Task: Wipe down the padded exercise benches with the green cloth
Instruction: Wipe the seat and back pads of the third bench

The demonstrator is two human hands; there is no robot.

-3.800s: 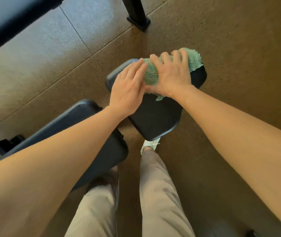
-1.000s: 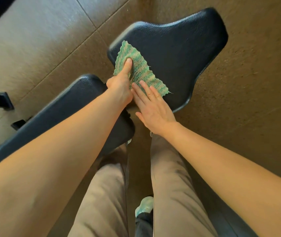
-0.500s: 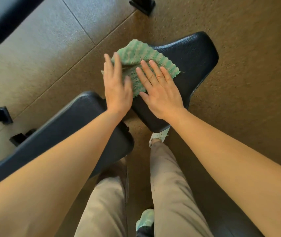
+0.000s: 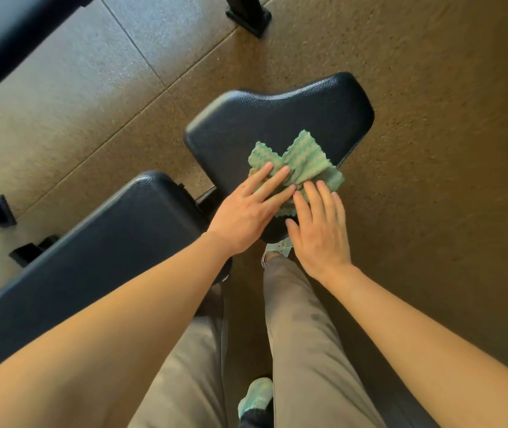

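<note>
Both hands flat, nothing gripped: left hand (image 4: 246, 213) and right hand (image 4: 320, 233) press cloth (image 4: 306, 160) onto seat (image 4: 277, 118). Cloth bunched under fingertips, sticks out just past them. Seat wipe looks under way; long pad (image 4: 107, 239) beside left arm likely left to do.

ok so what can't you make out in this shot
Head view:
- green cloth: near edge under the fingers of the left hand and right hand.
- seat pad: narrow near end behind both hands.
- long bench pad: lower end covered by the left forearm, cut by the frame edge.
</note>
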